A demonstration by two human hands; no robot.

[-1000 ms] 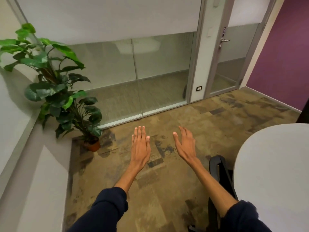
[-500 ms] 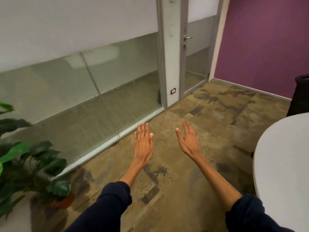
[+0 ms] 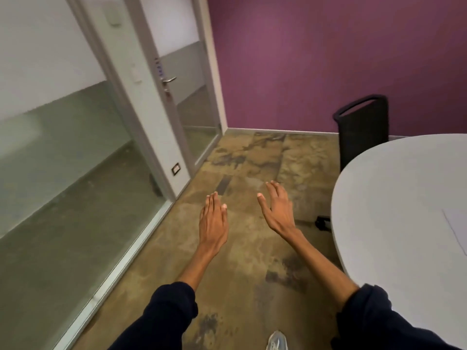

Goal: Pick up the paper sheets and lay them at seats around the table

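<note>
My left hand (image 3: 213,221) and my right hand (image 3: 278,209) are stretched out over the carpet, palms down, fingers straight, nothing in either. A round white table (image 3: 394,223) fills the right side; my right hand is left of its rim and apart from it. A white paper sheet (image 3: 458,227) lies on the table at the right edge of the view, mostly cut off.
A black office chair (image 3: 362,130) stands at the table's far side against the purple wall (image 3: 316,59). A glass partition (image 3: 63,178) and a glass door (image 3: 187,97) with a lever handle run along the left. My shoe (image 3: 276,341) shows at the bottom.
My view has swung to the right: the potted plant has left the frame, the purple wall, black chair and more of the table have come in. Both hands stay out in front, empty.
</note>
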